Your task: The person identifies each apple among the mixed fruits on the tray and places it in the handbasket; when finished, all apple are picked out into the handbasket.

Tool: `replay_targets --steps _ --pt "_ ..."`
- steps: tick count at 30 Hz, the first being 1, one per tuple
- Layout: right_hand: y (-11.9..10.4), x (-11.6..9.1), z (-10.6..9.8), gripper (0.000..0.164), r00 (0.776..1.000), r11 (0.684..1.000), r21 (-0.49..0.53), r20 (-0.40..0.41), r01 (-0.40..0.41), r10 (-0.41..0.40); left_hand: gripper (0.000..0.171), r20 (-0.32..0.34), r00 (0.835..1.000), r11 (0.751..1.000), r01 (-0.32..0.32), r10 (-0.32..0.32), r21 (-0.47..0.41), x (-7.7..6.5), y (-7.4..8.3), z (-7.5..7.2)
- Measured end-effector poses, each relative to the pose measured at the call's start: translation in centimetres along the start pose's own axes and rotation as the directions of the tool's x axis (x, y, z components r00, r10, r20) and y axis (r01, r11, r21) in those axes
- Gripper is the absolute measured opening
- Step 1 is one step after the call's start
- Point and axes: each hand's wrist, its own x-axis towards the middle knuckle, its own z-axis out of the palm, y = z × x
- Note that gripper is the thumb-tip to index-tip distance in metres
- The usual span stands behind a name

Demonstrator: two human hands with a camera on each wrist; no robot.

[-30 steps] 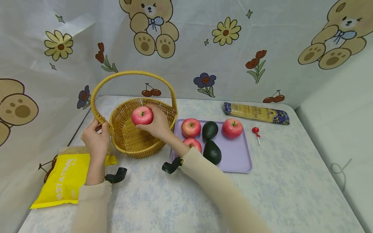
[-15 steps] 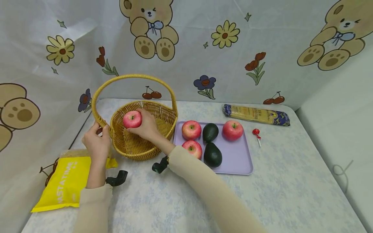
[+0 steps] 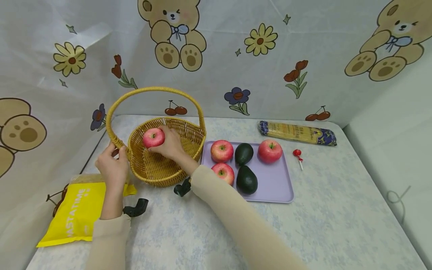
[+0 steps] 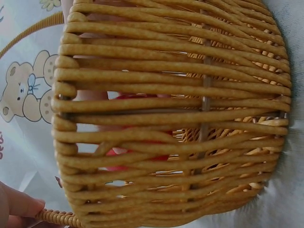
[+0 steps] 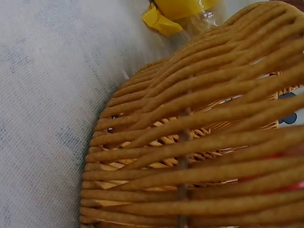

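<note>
In the head view a woven wicker basket with a tall arched handle stands left of the middle. My left hand pinches the foot of that handle at the basket's left side; its fingertips also show at the handle in the left wrist view. A red apple is gripped by my right hand, held inside the basket's opening toward the left. Through the weave, the left wrist view shows red patches of the apple. Whether the apple touches the basket floor, I cannot tell.
Right of the basket lies a lilac tray with three apples and two avocados. Behind it is a long yellow-and-blue packet, with a red lollipop nearby. A yellow PASTATIME bag lies at the left.
My right hand has carried the apple leftward and slightly down within the basket opening, then stayed nearly still over the last half second. My left hand keeps its hold on the handle.
</note>
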Motion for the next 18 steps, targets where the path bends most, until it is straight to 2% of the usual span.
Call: replay_targets --steps 4,10,18 --pt "0.04 0.20 0.12 0.081 1.000 0.999 -0.044 0.014 -0.005 0.006 0.030 -0.003 1.000 1.000 -0.001 0.001 0.002 0.01 0.02 0.10" --pt "-0.04 0.27 0.27 0.081 0.999 0.998 -0.048 0.033 -0.029 0.030 0.030 -0.005 1.000 1.000 -0.004 0.004 0.005 0.04 0.15 0.15" --pt "-0.08 0.02 0.68 0.080 0.990 0.992 -0.114 0.120 -0.057 0.070 0.028 -0.010 1.000 1.000 -0.016 0.016 0.017 -0.04 -0.07 0.08"
